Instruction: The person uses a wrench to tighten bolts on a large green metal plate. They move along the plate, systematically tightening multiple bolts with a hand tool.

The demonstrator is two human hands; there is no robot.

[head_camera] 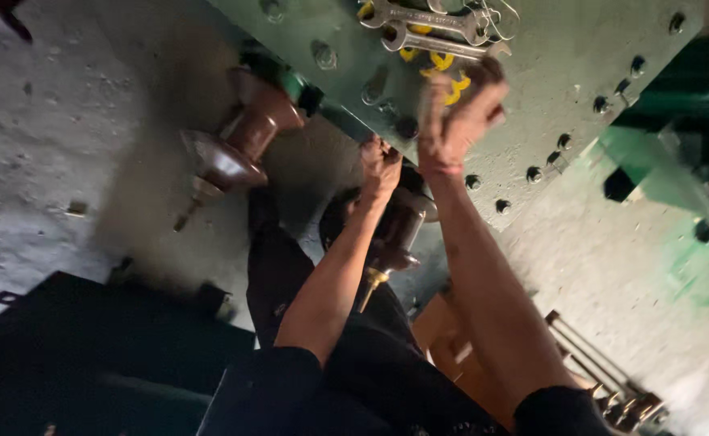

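A: Start with the big piece. What is under the hands?

B: A green steel cover plate (532, 97), tilted across the top of the view, studded with dark bolt heads (534, 173) along its edge. Brown ribbed insulator bushings stick out of it: one (237, 145) off to the left, another (399, 226) just below the left hand, with a brass stud at its tip.

A: And the tools?

B: Several steel open-ended spanners (431, 28) lie on the plate near its upper edge, over something yellow (447, 77) that I cannot make out. Long threaded rods (597, 363) lie on the floor at lower right.

A: The hands themselves?

B: The left hand (380, 161) is curled shut at the plate's lower edge, right above the nearer bushing; what it grips is hidden. The right hand (455, 121) rests on the plate just below the spanners, fingers bunched and reaching up at the yellow thing. It is blurred, so whether it pinches anything I cannot tell.

A: How would you work well here?

B: I judge the plate slopes, so loose spanners could slide; I would keep them flat and lift one at a time. The left hand should brace on steel, not lean on the brittle bushing.
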